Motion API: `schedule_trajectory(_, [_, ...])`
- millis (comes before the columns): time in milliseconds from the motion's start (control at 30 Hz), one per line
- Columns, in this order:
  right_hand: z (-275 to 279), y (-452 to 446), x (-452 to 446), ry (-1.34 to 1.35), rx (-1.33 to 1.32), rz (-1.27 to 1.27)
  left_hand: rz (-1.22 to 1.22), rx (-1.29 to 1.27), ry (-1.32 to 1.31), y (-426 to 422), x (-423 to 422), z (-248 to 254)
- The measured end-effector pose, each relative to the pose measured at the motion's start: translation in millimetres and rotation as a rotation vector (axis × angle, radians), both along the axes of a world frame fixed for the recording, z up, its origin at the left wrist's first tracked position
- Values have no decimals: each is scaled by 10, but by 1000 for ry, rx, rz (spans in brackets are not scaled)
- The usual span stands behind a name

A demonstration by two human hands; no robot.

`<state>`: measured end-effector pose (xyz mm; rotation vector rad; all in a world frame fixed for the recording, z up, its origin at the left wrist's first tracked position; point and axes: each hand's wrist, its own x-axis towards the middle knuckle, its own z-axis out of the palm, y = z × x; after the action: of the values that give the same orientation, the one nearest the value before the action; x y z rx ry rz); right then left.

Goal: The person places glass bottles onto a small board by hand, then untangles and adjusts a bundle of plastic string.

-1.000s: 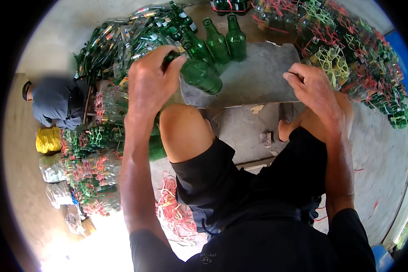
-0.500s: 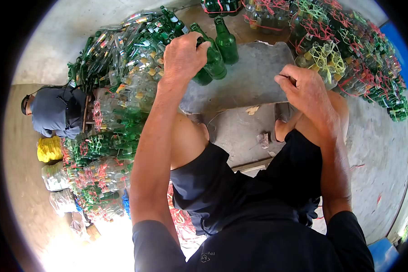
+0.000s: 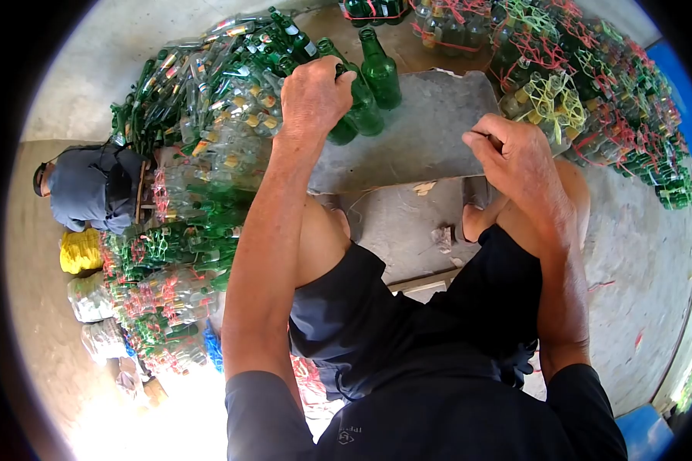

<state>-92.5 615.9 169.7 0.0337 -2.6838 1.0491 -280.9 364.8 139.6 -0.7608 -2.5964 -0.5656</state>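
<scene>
My left hand (image 3: 315,96) is closed at the top of a green glass bottle (image 3: 343,132) at the left end of a grey board (image 3: 430,131). The fingers hide most of that bottle's neck. Right beside it stands a second green bottle (image 3: 367,115), and a third one (image 3: 381,77) is upright just behind, its open mouth showing. Over the board's right end, my right hand (image 3: 515,150) is closed with thumb and forefinger pressed together. What it pinches, if anything, is too small or hidden to make out.
A large heap of loose bottles (image 3: 200,92) lies to the left, above tied bundles of bottles (image 3: 169,292). More bundles with red and green string (image 3: 584,92) stand at the right. Another person in grey (image 3: 92,188) sits at the far left, near a yellow bag (image 3: 81,251).
Both hands keep nearly the same pose and place. The view has shifted very slightly, and the bottles stand as before.
</scene>
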Motion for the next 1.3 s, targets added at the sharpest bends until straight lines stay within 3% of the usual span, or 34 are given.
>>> schedule_trajectory(433, [9, -8, 21, -25, -11, 0, 77, -27, -50, -37, -32, -55])
schedule_trajectory(600, [-106, 26, -17, 47, 27, 21, 108, -16, 98, -41, -62, -211])
schedule_trajectory(733, [-101, -15, -26, 24, 28, 77, 250, -92, -126, -25, 58, -85])
schedule_trajectory(933, [-78, 14, -83, -112, 70, 116, 277, 22, -204, -224, 398, 281])
schedule_trajectory(1033, [-111, 11, -92, -189, 11, 119, 327, 204, -44, -612, 767, 445])
schedule_trajectory(1133, [-155, 32, -123, -215, -14, 132, 335, 467, 141, -1287, 1073, 247])
schedule_trajectory(1300, [-192, -14, -153, -242, 23, 90, 805, 421, -42, -2697, 1731, -435])
